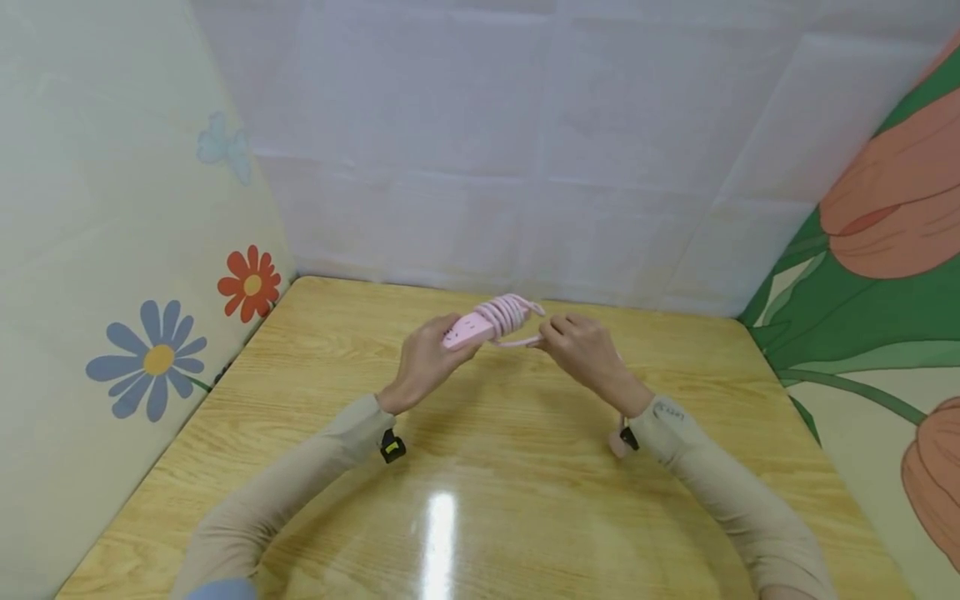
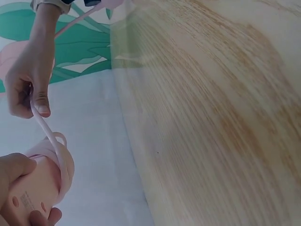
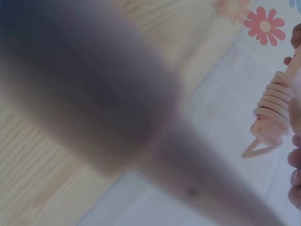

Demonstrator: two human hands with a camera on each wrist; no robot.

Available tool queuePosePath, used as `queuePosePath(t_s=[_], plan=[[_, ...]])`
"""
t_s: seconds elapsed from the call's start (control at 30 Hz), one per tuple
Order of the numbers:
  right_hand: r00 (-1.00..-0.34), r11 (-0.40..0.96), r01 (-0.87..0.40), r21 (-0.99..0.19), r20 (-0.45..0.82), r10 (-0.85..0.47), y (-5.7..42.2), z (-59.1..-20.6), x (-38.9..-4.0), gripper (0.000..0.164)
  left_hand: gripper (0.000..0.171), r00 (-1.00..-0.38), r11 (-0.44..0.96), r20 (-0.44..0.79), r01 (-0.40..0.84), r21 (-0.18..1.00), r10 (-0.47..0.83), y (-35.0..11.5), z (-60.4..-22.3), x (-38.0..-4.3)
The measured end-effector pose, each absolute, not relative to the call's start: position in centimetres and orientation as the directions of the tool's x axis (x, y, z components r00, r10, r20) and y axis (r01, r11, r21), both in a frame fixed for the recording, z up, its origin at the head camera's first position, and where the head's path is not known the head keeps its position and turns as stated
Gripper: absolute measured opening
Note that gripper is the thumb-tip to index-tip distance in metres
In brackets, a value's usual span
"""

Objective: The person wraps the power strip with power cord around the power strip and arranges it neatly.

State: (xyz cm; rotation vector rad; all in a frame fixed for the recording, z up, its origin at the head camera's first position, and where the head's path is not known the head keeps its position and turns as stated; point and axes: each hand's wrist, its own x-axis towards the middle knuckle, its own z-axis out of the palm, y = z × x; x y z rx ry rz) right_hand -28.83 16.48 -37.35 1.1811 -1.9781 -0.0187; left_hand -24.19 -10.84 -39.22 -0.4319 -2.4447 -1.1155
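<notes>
A pink power strip is held above the table by my left hand, which grips its near end. Several turns of its pink cord wrap the far end, with a small loop sticking out. My right hand pinches the cord a short way right of the strip. In the left wrist view the cord runs from the strip up into the right fingers. The cord's plug hangs below the right wrist. A large blurred shape, too close to make out, covers much of the right wrist view.
Beneath both hands lies a wood-grain table. A white cloth backdrop rises behind its far edge, with flower-printed panels at the left and right sides. Each wrist carries a small black camera mount.
</notes>
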Motion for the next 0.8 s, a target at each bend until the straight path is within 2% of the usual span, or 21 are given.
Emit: queuePosePath(t_s=[0.13, 0.23, 0.33, 0.4, 0.5, 0.63, 0.7, 0.8], plan=[[-0.227, 0.527, -0.748, 0.404, 0.59, -0.775, 16.3, -37.0, -28.6, 0.02, 0.036, -0.862, 0.638, 0.494, 0.445, 0.629, 0.115, -10.9, -39.4, -24.2], [-0.191, 0.481, -0.763, 0.432, 0.56, -0.806, 16.1, -36.7, -28.2, 0.007, 0.035, -0.87, 0.641, 0.479, 0.434, 0.633, 0.115, -10.9, -39.6, -24.2], [-0.155, 0.453, -0.756, 0.471, 0.545, -0.824, 16.1, -36.3, -27.9, 0.013, 0.037, -0.877, 0.645, 0.465, 0.426, 0.634, 0.122, -10.8, -39.8, -24.2], [-0.153, 0.468, -0.742, 0.48, 0.559, -0.815, 16.1, -36.1, -27.8, 0.013, 0.039, -0.879, 0.649, 0.459, 0.424, 0.632, 0.128, -10.7, -39.9, -24.3], [-0.196, 0.53, -0.727, 0.436, 0.608, -0.77, 16.5, -36.0, -27.9, 0.016, 0.04, -0.876, 0.652, 0.461, 0.434, 0.621, 0.144, -10.5, -39.8, -24.3], [-0.248, 0.596, -0.713, 0.369, 0.662, -0.707, 17.2, -36.2, -28.2, 0.039, 0.037, -0.872, 0.666, 0.455, 0.449, 0.595, 0.181, -10.2, -39.9, -24.2], [-0.241, 0.6, -0.702, 0.383, 0.665, -0.707, 17.3, -36.3, -28.2, 0.041, 0.035, -0.867, 0.668, 0.456, 0.461, 0.584, 0.2, -10.1, -40.0, -24.1], [-0.196, 0.575, -0.677, 0.46, 0.641, -0.742, 17.2, -36.3, -28.2, 0.039, 0.033, -0.861, 0.665, 0.457, 0.478, 0.574, 0.224, -9.9, -40.3, -24.0]])
